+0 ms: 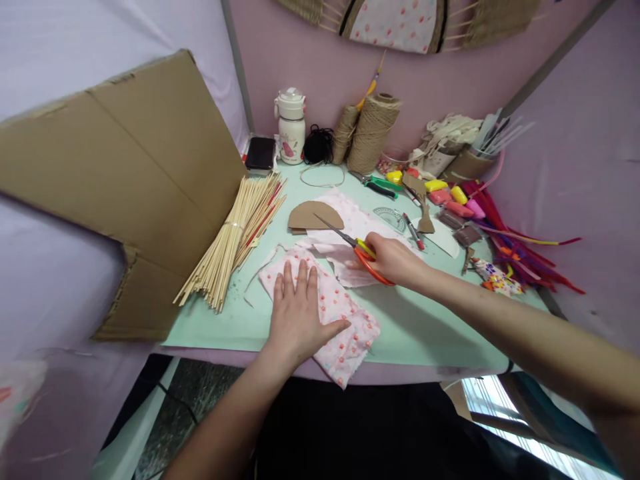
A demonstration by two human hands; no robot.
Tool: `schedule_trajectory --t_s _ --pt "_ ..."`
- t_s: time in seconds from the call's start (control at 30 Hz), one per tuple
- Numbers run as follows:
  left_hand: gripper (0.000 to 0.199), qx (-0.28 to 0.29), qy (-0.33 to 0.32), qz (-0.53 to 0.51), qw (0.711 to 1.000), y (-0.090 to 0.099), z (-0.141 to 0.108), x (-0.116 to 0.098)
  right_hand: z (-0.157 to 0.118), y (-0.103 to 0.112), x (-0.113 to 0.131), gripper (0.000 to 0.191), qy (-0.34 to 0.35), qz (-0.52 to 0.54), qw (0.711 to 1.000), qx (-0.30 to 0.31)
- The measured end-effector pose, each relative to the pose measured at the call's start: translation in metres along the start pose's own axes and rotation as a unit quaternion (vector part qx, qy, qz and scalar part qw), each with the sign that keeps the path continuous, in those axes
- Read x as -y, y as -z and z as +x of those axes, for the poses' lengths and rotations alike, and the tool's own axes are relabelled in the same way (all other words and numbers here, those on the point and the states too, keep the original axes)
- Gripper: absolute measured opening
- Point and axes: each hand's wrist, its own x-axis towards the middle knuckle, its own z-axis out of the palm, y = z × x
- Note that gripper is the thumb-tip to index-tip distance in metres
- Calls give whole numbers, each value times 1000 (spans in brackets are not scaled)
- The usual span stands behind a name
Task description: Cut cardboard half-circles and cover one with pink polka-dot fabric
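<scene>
My left hand (300, 317) lies flat with its fingers spread on a pink cloth piece (350, 333) patterned with small red motifs. One corner of that cloth hangs past the table's front edge. In my right hand (387, 259) are scissors (361, 250) with orange and yellow handles. Their blades point up and to the left, over a second, paler pink cloth (350, 213) and toward a brown cardboard half-circle (316, 215). The two cloths overlap a little near the middle of the table.
Wooden sticks (235, 233) lie bundled at left, beside a large cardboard sheet (135, 147). Behind stand a white bottle (291, 130) and a twine spool (374, 133). Green-handled pliers (383, 183), a protractor (390, 218), a red marker (414, 232), clay packs (456, 208) and pipe cleaners (520, 253) lie at right.
</scene>
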Motion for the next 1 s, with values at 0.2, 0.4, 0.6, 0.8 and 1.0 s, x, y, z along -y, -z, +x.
schedule_trajectory --t_s 0.2,0.4,0.6,0.8,1.0 --pt "110 11 0 10 1000 3 0 -1 3 -12 -41 30 18 -58 998 -9" --pt "108 22 7 7 1000 5 0 -2 56 11 -88 39 -73 -88 986 -123" --pt "80 19 1 -69 997 25 3 11 53 20 -97 37 -44 -98 979 -176" --pt "40 -55 111 -37 992 44 23 45 -53 -10 -22 36 62 37 997 -35" --pt "36 -41 92 -24 995 39 25 62 -97 -52 12 20 36 149 988 -24"
